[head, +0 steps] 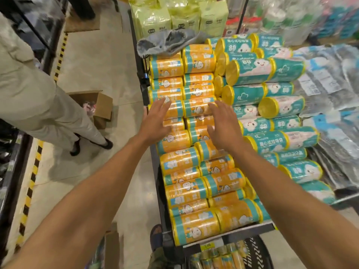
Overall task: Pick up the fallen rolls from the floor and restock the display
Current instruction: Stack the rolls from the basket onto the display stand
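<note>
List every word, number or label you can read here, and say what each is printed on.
"80": teal rolls, in large figures on the top roll's label.
"00": shelf-edge price tag, only these digits clear.
Chinese characters on the teal rolls: present, too blurred to quote reliably.
Orange rolls: cartoon figure and small print, unreadable.
Pale green packs behind: logos too small to read.

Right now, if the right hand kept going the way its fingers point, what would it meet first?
Probably the orange rolls just beyond the right hand; its spread fingers hover over them, though height above is unclear.
</note>
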Motion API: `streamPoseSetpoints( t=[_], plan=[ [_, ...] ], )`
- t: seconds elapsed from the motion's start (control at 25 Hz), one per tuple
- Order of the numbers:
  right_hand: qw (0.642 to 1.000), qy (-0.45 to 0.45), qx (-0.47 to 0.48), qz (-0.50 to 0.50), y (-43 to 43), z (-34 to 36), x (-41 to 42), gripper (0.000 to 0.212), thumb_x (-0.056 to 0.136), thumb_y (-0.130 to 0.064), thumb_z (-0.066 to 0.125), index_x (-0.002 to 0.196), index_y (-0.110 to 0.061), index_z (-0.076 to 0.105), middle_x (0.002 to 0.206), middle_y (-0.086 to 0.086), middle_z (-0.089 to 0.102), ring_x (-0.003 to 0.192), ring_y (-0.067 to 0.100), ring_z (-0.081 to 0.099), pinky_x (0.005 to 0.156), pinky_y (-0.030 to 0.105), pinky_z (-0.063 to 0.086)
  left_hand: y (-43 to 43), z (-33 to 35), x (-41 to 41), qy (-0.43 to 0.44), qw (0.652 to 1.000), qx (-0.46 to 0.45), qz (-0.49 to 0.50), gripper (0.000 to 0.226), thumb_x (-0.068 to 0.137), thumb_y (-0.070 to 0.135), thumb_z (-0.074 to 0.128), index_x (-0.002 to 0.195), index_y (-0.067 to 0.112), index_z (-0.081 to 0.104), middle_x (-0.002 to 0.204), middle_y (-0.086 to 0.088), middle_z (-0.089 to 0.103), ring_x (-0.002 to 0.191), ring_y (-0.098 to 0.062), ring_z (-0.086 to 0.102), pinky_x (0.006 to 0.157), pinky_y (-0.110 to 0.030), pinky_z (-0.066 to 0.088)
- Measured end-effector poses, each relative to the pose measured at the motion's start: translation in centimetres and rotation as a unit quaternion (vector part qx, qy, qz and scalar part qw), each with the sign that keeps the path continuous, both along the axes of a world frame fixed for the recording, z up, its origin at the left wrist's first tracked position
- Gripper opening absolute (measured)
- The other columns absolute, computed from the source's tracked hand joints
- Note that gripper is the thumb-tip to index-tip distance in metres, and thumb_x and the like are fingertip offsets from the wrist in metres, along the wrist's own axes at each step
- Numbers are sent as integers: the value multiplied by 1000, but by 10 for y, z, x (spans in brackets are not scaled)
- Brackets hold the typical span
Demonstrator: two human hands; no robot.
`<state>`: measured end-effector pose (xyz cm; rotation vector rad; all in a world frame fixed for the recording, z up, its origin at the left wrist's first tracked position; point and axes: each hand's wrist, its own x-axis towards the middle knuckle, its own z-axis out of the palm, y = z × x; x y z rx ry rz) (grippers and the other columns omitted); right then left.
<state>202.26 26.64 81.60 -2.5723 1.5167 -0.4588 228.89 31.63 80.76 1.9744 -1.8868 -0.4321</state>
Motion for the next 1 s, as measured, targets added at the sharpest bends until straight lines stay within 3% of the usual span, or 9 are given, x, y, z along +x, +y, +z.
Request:
streamPoseSetpoints(
  t=[0.08, 0.24, 0.44, 0.76, 0.92, 1.0],
  plan=[
    [999, -37, -8, -8, 39, 11, -26, 66, 93, -26, 67, 152, -11, 41, 157, 18, 40, 145, 38, 36, 122, 53, 29, 36, 12, -23, 21, 999, -36, 8, 72, 88, 29, 69, 153, 20, 41, 161, -7, 35, 151, -30, 26, 121, -62, 19],
    [996, -90, -10, -4, 120, 13, -81, 57, 97, -36, 55, 145, -7, 48, 147, 18, 50, 137, 40, 44, 113, 54, 38, 140, 37, -89, 6, 994, -93, 57, 61, 87, 28, 66, 145, 17, 50, 152, -8, 46, 140, -31, 42, 113, -48, 40],
    [996, -71, 54, 20, 219, 1, -147, 58, 99, -41, 56, 147, -11, 45, 149, 14, 49, 138, 36, 43, 113, 51, 39, 273, 36, -173, -10, 991, -60, 117, 61, 90, 39, 56, 146, 15, 50, 151, -10, 48, 139, -32, 44, 113, -49, 40],
    [991, -27, 125, -26, 368, -34, -237, 69, 96, -42, 65, 152, -7, 43, 154, 14, 46, 144, 32, 40, 120, 45, 33, 421, -10, -251, 28, 985, -14, 170, 64, 95, 36, 66, 150, 11, 44, 151, -9, 48, 140, -28, 41, 116, -45, 38],
    [984, -6, 165, -63, 420, -71, -275, 68, 93, -40, 68, 150, -10, 45, 152, 12, 47, 141, 31, 43, 118, 46, 37, 468, -55, -276, 56, 988, -17, 146, 59, 90, 26, 72, 144, 10, 52, 139, -8, 57, 128, -25, 50, 108, -38, 44],
    [975, 4, 208, -72, 437, -94, -294, 69, 91, -40, 67, 149, -13, 43, 152, 9, 47, 140, 29, 44, 116, 46, 39, 485, -84, -290, 55, 991, 29, 118, 61, 91, 28, 70, 145, 12, 48, 142, -7, 54, 130, -24, 48, 111, -34, 39]
  ],
)
